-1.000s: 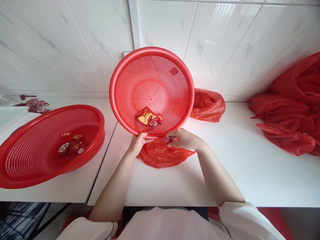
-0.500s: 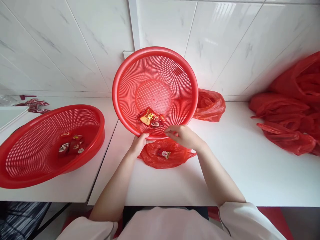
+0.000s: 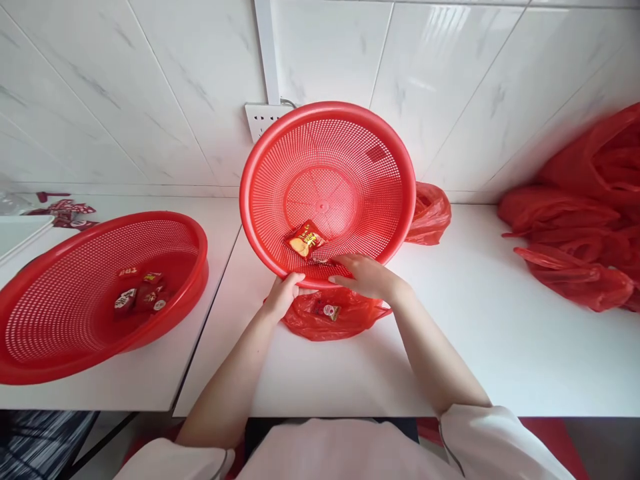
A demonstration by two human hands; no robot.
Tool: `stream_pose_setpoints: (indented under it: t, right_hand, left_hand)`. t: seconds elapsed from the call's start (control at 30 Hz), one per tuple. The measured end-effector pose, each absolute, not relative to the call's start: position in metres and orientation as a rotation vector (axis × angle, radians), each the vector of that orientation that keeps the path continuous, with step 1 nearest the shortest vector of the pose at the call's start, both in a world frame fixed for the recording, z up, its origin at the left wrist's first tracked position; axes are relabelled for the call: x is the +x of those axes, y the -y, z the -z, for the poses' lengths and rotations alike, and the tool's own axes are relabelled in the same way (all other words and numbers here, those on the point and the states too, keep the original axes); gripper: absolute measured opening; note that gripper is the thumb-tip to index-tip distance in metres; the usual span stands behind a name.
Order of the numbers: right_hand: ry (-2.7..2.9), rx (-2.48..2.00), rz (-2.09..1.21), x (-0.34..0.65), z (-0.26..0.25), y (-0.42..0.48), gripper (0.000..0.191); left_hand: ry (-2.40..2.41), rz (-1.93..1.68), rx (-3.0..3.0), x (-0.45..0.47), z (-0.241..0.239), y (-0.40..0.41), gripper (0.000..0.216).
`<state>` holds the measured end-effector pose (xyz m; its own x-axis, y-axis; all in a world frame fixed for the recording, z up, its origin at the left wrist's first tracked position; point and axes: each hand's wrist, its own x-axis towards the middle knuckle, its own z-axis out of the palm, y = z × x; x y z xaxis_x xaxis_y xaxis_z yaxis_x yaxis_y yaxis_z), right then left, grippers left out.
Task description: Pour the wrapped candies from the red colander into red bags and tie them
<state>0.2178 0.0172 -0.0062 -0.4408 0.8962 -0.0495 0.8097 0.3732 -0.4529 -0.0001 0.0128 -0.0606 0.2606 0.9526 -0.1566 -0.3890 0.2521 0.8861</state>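
A red perforated plastic basket (image 3: 327, 127) is tilted toward me, its lower rim above a red plastic bag (image 3: 350, 320). My left hand (image 3: 283, 297) grips that rim, thumb on the inside and fingers below. My right hand (image 3: 365, 275) reaches over the rim, fingers stretched and thumb apart, fingertips at a small dark red snack packet (image 3: 320, 261) that they partly cover. Beside it in the basket lies a larger red and yellow snack packet (image 3: 306, 239). Another small packet (image 3: 330, 311) rests in the bag's mouth.
At left, a second red basket (image 3: 60, 300) holds several snack packets (image 3: 143, 297). A crumpled red bag (image 3: 431, 213) sits behind the tilted basket. More red bags (image 3: 575, 233) are piled at right. A socket panel (image 3: 260, 120) is on the tiled wall; a gap separates the white tables (image 3: 500, 333).
The tilted basket has shifted slightly right and down in view, uncovering the socket panel. My right hand has reached farther over the rim, and its fingers now cover part of the small packets.
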Motion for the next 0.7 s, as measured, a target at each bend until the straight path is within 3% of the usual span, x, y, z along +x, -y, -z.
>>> stream_pose_setpoints:
  t: [0.2,0.33,0.7]
  right_hand:
    - [2.318,-1.353,-0.715,0.229,-0.006,-0.015,0.034]
    - [2.245,-1.353,-0.693,0.23,-0.011,-0.014,0.034]
    - [2.342,-1.131,-1.039,0.23,-0.017,-0.006,0.039]
  left_hand:
    - [-0.877,-1.137,0.817,-0.002,0.062,-0.018,0.022]
    - [-0.871,-1.133,0.822,-0.003,0.063,-0.019,0.021]
    - [-0.803,-1.132,0.86,-0.004,0.058,-0.018,0.026]
